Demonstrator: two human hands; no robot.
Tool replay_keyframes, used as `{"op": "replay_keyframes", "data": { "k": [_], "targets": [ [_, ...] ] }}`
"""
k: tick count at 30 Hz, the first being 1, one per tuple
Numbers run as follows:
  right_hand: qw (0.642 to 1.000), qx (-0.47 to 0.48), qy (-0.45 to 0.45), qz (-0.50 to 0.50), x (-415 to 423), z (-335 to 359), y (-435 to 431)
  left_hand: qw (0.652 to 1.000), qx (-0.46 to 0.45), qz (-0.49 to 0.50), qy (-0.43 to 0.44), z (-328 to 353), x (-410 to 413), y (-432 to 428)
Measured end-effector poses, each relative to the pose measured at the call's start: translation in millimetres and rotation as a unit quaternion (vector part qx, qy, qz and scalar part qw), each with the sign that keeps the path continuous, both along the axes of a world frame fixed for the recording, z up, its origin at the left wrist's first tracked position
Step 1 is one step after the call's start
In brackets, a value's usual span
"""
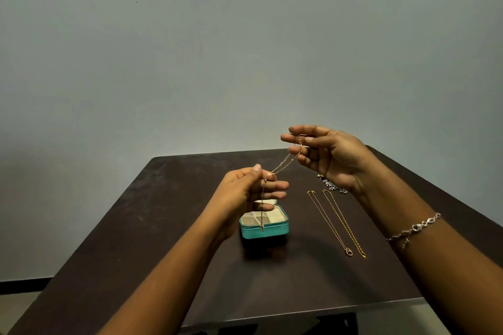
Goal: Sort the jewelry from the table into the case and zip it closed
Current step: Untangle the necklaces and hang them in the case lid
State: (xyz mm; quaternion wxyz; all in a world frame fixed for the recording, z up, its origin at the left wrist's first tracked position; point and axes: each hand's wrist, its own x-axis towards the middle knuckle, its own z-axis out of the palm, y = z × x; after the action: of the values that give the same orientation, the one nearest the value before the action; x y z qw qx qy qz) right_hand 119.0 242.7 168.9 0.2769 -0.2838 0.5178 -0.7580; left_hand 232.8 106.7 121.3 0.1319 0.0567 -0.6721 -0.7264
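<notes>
Silver link bracelet (415, 228) on the right wrist, nearest to us. Under both forearms, a dark brown table (163, 226) with a matt, slightly scuffed top.

Right of centre on the table we note two fine gold chains lying stretched out side by side, close but apart. The left one is a thin chain (328, 221) ending in a small ring pendant at its near end. The right one is a twisted chain (344, 223).

Left of these stands a teal case (264, 231), lid open, showing cream compartments inside. We cannot tell whether anything lies in them.

Above the case, the left hand (245, 193) pinches a gold beaded chain (284, 164) between thumb and forefinger, the other fingers straight and pointing right. One end of the chain hangs from the pinch, in front of the case.

From there the chain runs up and right, as a double strand, to the right hand (326, 155), which holds it at the fingertips, raised well off the table. The chain is fully in the air.

Behind the right hand, partly hidden by it, lies a sparkly silver cluster (330, 185).

Beyond the table is a plain grey-green wall (245, 49).
</notes>
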Motion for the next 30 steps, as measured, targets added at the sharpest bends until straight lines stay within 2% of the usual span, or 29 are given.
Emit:
{"op": "replay_keyframes", "data": {
  "k": [7, 16, 21, 25, 30],
  "targets": [
    [0.999, -0.006, -0.028, -0.016, 10, -26, 11, 0.997, 0.069, 0.034, 0.019, 1, 0, -2],
    [0.998, -0.029, -0.039, -0.052, 27, -44, 13, 0.986, 0.155, 0.058, -0.009, 2, 0, -2],
    [0.984, -0.087, -0.138, -0.073, 39, -72, 8, 0.976, 0.213, 0.040, -0.037, 5, 2, -3],
    [0.958, -0.128, -0.240, -0.090, 46, -92, -2, 0.979, 0.192, 0.030, -0.063, 3, 2, 0],
    [0.940, -0.091, -0.316, -0.093, 53, -112, -16, 0.989, 0.130, 0.005, -0.072, 3, -1, -2]
  ]
}}
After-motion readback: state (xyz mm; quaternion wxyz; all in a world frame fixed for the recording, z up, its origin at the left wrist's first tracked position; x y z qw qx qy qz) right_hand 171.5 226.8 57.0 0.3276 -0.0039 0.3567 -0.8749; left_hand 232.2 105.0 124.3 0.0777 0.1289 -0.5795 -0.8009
